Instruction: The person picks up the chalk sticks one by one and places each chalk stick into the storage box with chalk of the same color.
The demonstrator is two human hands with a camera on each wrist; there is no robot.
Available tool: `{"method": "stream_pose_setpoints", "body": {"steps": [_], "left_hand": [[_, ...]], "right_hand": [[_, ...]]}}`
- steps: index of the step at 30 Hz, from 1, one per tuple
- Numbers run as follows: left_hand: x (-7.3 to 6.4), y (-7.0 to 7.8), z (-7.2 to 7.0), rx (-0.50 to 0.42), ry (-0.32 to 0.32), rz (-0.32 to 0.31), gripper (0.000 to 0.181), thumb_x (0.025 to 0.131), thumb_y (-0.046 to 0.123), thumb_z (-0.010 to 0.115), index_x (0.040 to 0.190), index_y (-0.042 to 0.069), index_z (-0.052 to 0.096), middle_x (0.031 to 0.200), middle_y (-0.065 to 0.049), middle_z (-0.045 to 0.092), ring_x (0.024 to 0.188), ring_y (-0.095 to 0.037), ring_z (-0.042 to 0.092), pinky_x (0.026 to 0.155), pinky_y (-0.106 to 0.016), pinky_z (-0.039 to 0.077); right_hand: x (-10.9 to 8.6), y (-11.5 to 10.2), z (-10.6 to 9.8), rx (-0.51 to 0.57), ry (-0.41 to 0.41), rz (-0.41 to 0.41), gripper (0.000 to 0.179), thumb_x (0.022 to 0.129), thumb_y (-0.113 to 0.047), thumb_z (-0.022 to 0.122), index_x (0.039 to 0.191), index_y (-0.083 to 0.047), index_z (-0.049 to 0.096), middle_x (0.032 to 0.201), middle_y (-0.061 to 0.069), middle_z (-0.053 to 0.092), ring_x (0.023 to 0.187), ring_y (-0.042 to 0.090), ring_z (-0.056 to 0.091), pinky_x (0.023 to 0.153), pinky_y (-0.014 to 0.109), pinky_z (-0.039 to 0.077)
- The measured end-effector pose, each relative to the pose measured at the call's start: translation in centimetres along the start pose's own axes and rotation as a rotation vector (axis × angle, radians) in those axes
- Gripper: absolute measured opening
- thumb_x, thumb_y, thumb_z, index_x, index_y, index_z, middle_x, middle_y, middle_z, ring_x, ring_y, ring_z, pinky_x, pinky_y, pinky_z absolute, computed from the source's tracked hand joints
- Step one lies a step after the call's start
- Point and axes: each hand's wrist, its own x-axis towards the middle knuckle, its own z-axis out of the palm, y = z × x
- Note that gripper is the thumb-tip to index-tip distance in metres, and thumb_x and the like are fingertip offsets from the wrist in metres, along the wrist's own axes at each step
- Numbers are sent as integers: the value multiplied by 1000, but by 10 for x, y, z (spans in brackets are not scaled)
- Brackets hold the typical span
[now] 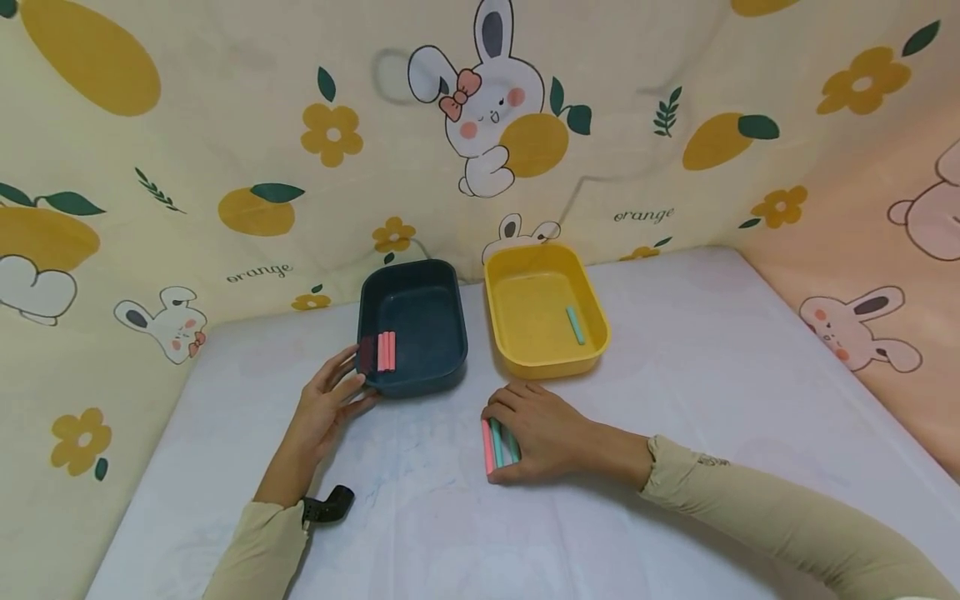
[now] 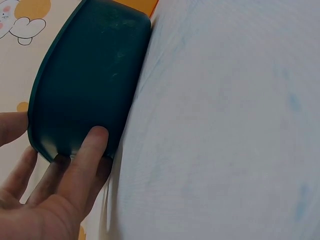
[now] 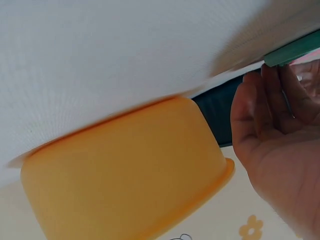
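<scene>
My right hand (image 1: 543, 425) grips a row of chalk sticks end to end, thumb at their near ends and fingers at the far ends. A pink chalk stick (image 1: 487, 447) is outermost, with mint green chalk (image 1: 497, 442) beside it; the palm hides part of the row. In the right wrist view a green stick (image 3: 292, 51) shows above the fingertips. My left hand (image 1: 326, 400) rests its extended fingers against the near left corner of the dark blue bin (image 1: 423, 379). Inside that bin lie several pink sticks (image 1: 386, 351) next to dark maroon ones (image 1: 367, 355).
A yellow bin (image 1: 555, 367) stands right of the blue one, with one mint green stick (image 1: 575, 325) inside. Both bins sit near the printed fabric wall (image 1: 337, 225) at the back. White cloth (image 1: 420, 517) covers the table. A black strap device (image 1: 330, 505) is on the left wrist.
</scene>
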Motion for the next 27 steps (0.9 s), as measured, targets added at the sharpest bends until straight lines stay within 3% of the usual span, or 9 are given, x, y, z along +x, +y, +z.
{"method": "stream_pose_setpoints", "body": {"steps": [5, 11, 20, 27], "left_hand": [[0, -2, 0, 1, -4, -4, 60, 102, 15, 56, 156, 22, 31, 165, -8, 24, 120, -16, 54, 95, -34, 57], [0, 1, 4, 1, -4, -11, 59, 102, 13, 53, 156, 22, 31, 165, -6, 25, 129, -24, 49, 99, -37, 55], [0, 1, 1, 1, -1, -10, 58, 103, 13, 53, 156, 22, 32, 164, -6, 26, 130, -24, 48, 98, -35, 56], [1, -1, -1, -7, -1, 5, 59, 101, 15, 57, 155, 22, 33, 164, -6, 26, 126, -19, 51, 93, -31, 58]], "right_hand": [[0, 3, -4, 66, 31, -3, 75, 78, -74, 65, 130, -21, 58, 129, -6, 56, 120, 14, 49, 106, 37, 45], [0, 13, -15, 101, 81, 13, 79, 75, -71, 71, 134, -21, 57, 131, -7, 56, 119, 12, 51, 100, 32, 50], [9, 19, -19, 125, 206, -99, 82, 75, -67, 75, 138, -19, 54, 131, -6, 56, 119, 11, 51, 101, 29, 50], [20, 19, -23, 133, 228, -120, 83, 76, -66, 75, 139, -16, 55, 132, -3, 56, 122, 13, 51, 105, 32, 49]]}}
